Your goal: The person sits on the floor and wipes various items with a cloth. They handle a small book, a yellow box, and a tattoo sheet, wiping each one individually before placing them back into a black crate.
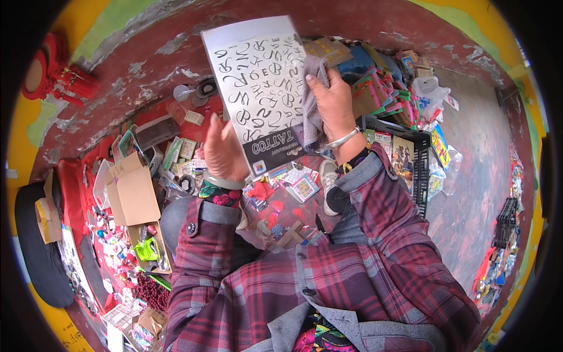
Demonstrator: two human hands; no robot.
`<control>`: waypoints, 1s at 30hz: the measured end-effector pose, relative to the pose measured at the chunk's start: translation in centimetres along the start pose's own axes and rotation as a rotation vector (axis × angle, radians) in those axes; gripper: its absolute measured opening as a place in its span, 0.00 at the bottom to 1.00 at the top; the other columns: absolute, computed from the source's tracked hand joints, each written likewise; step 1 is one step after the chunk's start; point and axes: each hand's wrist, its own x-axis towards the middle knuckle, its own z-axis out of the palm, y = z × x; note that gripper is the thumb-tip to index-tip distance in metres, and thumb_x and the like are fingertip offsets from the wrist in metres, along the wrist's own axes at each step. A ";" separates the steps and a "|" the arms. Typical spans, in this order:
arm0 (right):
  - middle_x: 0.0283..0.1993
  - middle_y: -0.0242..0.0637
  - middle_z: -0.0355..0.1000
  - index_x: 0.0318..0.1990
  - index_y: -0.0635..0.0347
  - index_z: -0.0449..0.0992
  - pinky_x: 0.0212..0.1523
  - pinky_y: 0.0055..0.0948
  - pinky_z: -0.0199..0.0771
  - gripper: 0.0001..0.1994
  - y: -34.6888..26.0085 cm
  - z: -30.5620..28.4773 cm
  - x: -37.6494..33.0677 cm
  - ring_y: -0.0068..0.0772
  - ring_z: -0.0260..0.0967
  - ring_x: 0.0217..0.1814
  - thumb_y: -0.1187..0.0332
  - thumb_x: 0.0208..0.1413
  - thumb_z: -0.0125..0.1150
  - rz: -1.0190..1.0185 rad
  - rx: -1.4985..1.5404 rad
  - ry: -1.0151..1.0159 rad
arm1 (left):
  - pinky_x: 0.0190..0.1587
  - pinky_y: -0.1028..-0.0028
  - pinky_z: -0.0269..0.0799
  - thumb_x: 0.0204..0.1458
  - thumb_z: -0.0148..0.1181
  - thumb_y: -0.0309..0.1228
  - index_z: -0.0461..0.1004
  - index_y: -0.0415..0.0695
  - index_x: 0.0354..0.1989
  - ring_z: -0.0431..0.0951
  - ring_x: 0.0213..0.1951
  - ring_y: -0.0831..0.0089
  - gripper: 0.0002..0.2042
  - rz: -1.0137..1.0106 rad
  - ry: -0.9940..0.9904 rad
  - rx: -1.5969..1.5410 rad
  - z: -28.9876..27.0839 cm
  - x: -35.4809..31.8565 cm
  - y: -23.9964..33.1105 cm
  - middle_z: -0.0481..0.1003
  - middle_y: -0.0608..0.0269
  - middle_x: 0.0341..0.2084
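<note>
I hold a flat white sheet pack (258, 88) printed with black curly letter shapes, upside down to me, raised in front of my chest. My left hand (223, 152) grips its lower left edge. My right hand (334, 105) presses a grey cloth (312, 111) against the sheet's right side. A silver bangle sits on my right wrist. Both sleeves are red and grey plaid.
Below lies a red cloth (76, 182) crowded with small goods: an open cardboard box (132, 190), small packets, a pile of dark red beads (152, 290). A black crate (419, 164) with pictures stands to the right, and colourful packets (381, 88) lie behind it. A grey floor (475, 176) lies farther right.
</note>
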 end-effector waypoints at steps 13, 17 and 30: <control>0.45 0.48 0.72 0.54 0.63 0.65 0.45 0.34 0.70 0.19 -3.5 -0.3 -0.4 0.44 0.72 0.45 0.73 0.54 0.53 -0.491 -0.387 0.164 | 0.57 0.54 0.63 0.57 0.48 0.31 0.62 0.37 0.56 0.69 0.53 0.54 0.19 0.148 0.185 0.108 -0.2 0.3 1.1 0.68 0.49 0.52; 0.55 0.49 0.65 0.57 0.61 0.63 0.59 0.42 0.59 0.26 -1.8 2.9 -3.6 0.50 0.61 0.59 0.77 0.46 0.52 -0.545 -0.516 -0.240 | 0.59 0.54 0.59 0.58 0.45 0.33 0.60 0.37 0.57 0.66 0.55 0.53 0.20 0.221 0.152 0.041 0.0 0.8 0.5 0.66 0.49 0.54; 0.60 0.47 0.60 0.56 0.62 0.64 0.65 0.46 0.48 0.27 -0.5 2.9 -3.7 0.46 0.54 0.65 0.75 0.43 0.50 -0.560 -0.589 -0.393 | 0.62 0.55 0.54 0.61 0.39 0.36 0.56 0.35 0.59 0.62 0.58 0.52 0.22 0.242 -0.007 -0.119 -0.6 0.4 1.8 0.60 0.45 0.57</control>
